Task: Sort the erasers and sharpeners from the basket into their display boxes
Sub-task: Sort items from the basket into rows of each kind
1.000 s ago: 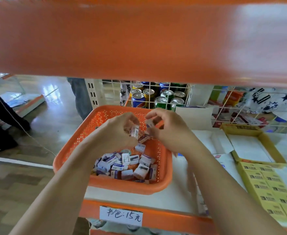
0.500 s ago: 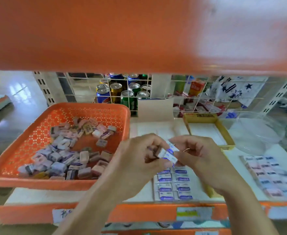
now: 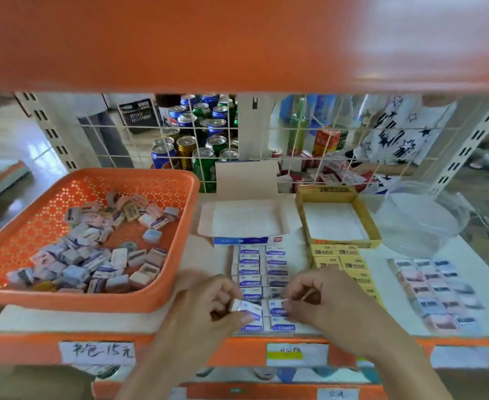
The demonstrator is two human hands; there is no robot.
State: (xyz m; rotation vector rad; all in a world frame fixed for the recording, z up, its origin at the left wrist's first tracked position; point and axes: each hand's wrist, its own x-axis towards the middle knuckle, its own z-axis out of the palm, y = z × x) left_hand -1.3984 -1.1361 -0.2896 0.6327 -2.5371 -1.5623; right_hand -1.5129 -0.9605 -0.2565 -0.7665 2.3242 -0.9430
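Reaches in w/ both bare forearms from bottom edge, angled inward so wrists draw close near centre. Holds left hand (image 3: 208,311) low, back of hand up, fingers curled under, thumb and fingertips pinching a small white-blue eraser (image 3: 248,308) at its left end. Sets right hand (image 3: 327,304) just beside it, knuckles up, fingers (image 3: 301,282) bent, tips pointed down next to thumb at approx same height. Can't tell whether right tips grip anything. Hands near, not touching.
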